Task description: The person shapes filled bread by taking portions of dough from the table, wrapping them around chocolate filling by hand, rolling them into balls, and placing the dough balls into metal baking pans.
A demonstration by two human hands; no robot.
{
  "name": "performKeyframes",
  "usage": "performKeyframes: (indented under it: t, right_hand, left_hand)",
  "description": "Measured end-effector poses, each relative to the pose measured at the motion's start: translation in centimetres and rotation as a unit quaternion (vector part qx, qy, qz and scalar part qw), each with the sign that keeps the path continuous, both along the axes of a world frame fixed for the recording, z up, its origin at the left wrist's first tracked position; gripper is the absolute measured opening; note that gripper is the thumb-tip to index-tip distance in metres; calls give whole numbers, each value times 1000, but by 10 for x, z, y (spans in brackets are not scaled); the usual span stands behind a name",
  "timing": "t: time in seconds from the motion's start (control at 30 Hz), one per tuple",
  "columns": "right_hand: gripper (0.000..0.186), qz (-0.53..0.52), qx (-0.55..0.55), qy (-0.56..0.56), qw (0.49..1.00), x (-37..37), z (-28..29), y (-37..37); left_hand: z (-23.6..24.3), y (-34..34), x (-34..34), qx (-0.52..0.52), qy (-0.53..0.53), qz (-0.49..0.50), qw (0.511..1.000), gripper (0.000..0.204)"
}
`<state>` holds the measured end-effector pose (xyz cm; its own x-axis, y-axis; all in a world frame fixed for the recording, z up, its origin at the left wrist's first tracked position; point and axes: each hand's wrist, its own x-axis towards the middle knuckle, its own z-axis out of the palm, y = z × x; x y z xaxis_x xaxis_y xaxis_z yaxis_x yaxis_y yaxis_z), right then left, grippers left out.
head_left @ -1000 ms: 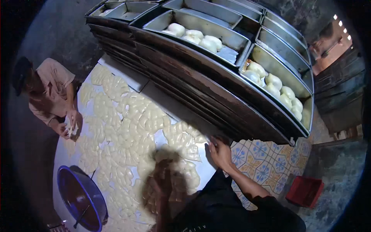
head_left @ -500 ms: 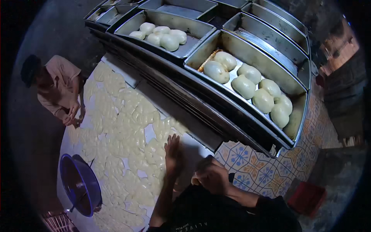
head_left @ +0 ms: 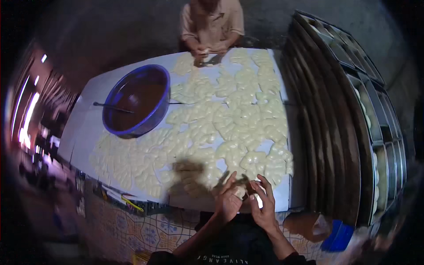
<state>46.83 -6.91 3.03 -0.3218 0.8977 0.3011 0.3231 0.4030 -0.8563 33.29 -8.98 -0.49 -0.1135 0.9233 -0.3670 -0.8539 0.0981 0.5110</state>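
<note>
- A dim grey wall point(head_left: 269, 24) is spanning the top.
- Blue-and-orange floor tiles point(head_left: 150, 232) are showing along the bottom.
- Bright light point(head_left: 30, 115) is glaring at the left.
- A white table point(head_left: 90, 106) is filling the centre.

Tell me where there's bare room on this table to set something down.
The largest free patch of white tabletop lies between the blue basin and the left edge. A smaller one shows between your right hand and the tray stack. The middle is crowded with dough pieces; another person's hands occupy the far edge.
</note>
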Motion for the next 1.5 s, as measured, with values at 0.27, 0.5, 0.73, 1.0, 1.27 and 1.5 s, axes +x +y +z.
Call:
performKeyframes:
  t: [0.27,0.5,0.73,1.0,1.27,1.5]
  right_hand:
    - [31,69,-142,99,983,-91,-21,24]
    - [21,34,-156,78,984,-179,-31,31]
    - [64,141,-93,27,985,-222,-6,79]
    - [108,212,-409,219,860,-237,-34,92]
    - [123,138,-431,260,853,-266,-39,105]
    - [98,169,-431,270,844,-269,-61,105]
  left_hand:
    - [-11,-12,-70,121,311,102,937,68]
    - [2,-11,-146,-34,458,121,880,22]
    - [16,23,-208,-51,264,-101,958,9]
    - [38,65,-258,66,-380,-89,918,71]
    - [45,172,-457,-133,623,44,770,70]
    - [37,172,-458,-187,653,-316,663,67]
